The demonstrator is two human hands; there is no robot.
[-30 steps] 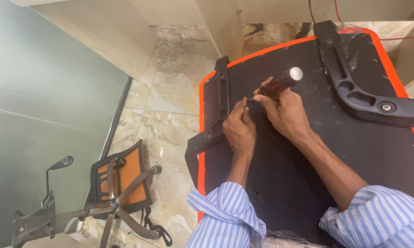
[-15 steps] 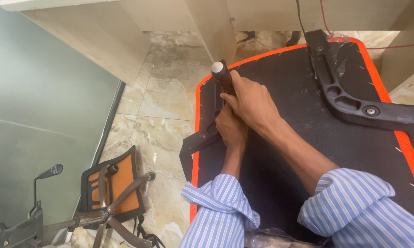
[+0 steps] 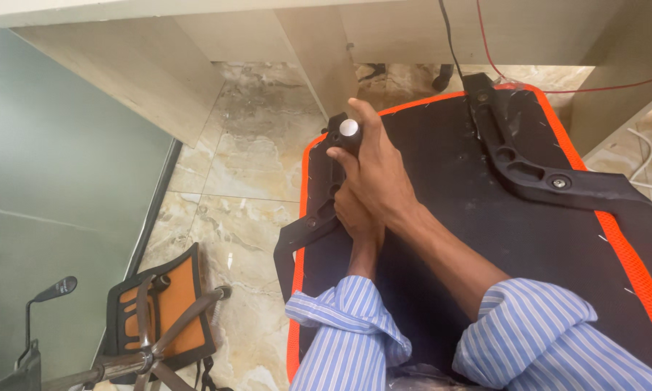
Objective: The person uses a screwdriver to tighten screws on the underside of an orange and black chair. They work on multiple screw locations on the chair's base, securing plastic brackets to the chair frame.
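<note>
While the view looks straight down from the head, a screwdriver [image 3: 348, 132] is gripped in the right hand [image 3: 376, 170], whose fingers are wrapped fully closed around the dark handle. Only the round pale cap of the handle is seen, facing up at the camera, so the long axis of the tool is held nearly upright, running away from the viewer with the tip pointed down; the tip itself is hidden.

The tool is placed over the upper end of a black plastic bracket [image 3: 318, 217] at the left edge of a chair seat [image 3: 449, 239], which is turned bottom up and edged in orange. The left hand [image 3: 356, 216] is tucked beneath the right, touching it, with its fingers curled against the bracket; what is pinched there, if anything, cannot be told. Both forearms are covered by rolled blue striped sleeves [image 3: 347, 326].

A second black bracket [image 3: 528, 163] is fixed along the right side of the seat. An orange and black chair back [image 3: 159, 311] lies on the marble floor [image 3: 246, 174] at lower left.
</note>
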